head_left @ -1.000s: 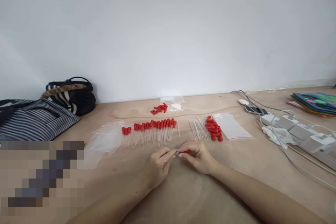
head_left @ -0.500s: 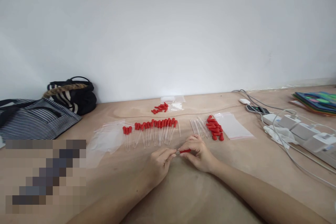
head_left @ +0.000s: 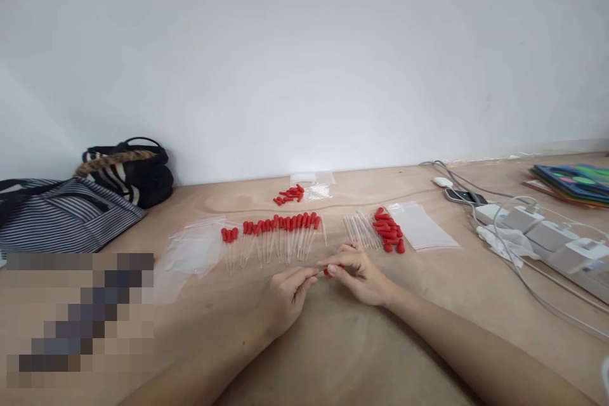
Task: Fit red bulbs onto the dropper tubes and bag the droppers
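Close to the table's front, my left hand (head_left: 287, 295) pinches a thin clear dropper tube (head_left: 320, 273), mostly hidden by the fingers. My right hand (head_left: 360, 276) grips a red rubber bulb (head_left: 326, 271) between thumb and fingers, against the tube's end. How far the tube sits inside the bulb is hidden. Beyond my hands lies a row of assembled droppers (head_left: 287, 241) with red bulbs pointing away from me. Several bare tubes (head_left: 360, 230) lie to its right, beside a heap of loose red bulbs (head_left: 387, 230).
A flat clear bag (head_left: 422, 226) lies right of the bulbs, other bags (head_left: 193, 247) at left. Farther back are more red bulbs (head_left: 289, 194) and a small bag (head_left: 318, 185). Chargers (head_left: 547, 238) with cables stand at right, a striped bag (head_left: 71, 216) at left.
My right thumb and fingers have shifted slightly left along the bulb, covering more of it. My left hand stays nearly in place. The view has moved very slightly.
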`<state>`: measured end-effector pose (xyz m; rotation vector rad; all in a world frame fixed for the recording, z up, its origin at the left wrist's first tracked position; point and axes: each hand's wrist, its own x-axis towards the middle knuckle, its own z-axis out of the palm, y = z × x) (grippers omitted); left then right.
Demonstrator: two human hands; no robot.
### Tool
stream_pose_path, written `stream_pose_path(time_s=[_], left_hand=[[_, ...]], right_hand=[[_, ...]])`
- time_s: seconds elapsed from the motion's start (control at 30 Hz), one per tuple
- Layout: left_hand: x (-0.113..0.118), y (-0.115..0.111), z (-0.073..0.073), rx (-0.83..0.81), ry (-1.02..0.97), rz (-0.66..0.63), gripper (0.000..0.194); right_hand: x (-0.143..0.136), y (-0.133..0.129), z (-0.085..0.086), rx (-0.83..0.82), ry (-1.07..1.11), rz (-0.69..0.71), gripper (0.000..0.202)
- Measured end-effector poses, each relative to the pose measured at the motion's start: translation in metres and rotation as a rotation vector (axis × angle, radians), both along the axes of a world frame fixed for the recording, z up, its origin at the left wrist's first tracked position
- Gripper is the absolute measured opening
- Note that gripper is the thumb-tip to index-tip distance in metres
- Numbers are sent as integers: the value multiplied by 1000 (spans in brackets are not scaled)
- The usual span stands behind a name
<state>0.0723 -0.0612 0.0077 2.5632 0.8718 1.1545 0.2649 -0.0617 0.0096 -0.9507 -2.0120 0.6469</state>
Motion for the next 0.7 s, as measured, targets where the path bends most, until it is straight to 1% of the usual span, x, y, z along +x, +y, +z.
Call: stream_pose_path(time_s=[0.07,0.13,0.2,0.27,0.3,0.37,0.4,0.47,0.5,0.53,0.57,0.63,0.7], left_hand=[[-1,-1,2,-32,0,24,20],[-1,0,3,-105,1,77,20],[-3,4,5,-215,-27,128,19],[-9,14,10,-345,-114,171,17],[-13,21,14,-407,-176,191,17],[-29,39,27,-499,-307,279,20],[-39,48,34,-531,-351,353,23],[-62,65,49,-626,-364,485,28],[-74,71,54,-662,-318,552,29],[-84,77,58,-657,-266,641,31],[-93,81,60,-672,-203,709,31],[-102,84,58,-693,-58,803,29],[-103,85,53,-664,117,853,27]], right_hand=[[5,1,-1,2,5,-82,32],[11,4,-2,44,-3,-221,32],[18,8,-3,116,-57,-362,27],[24,12,-4,198,-146,-459,23],[27,14,-5,232,-184,-489,21],[31,17,-5,273,-229,-525,20],[33,18,-5,284,-237,-538,19],[35,19,-5,289,-241,-560,17],[35,20,-6,289,-243,-568,16],[35,20,-6,289,-244,-574,16],[35,20,-6,289,-247,-578,15],[34,20,-7,287,-252,-581,15],[34,20,-7,283,-261,-580,16]])
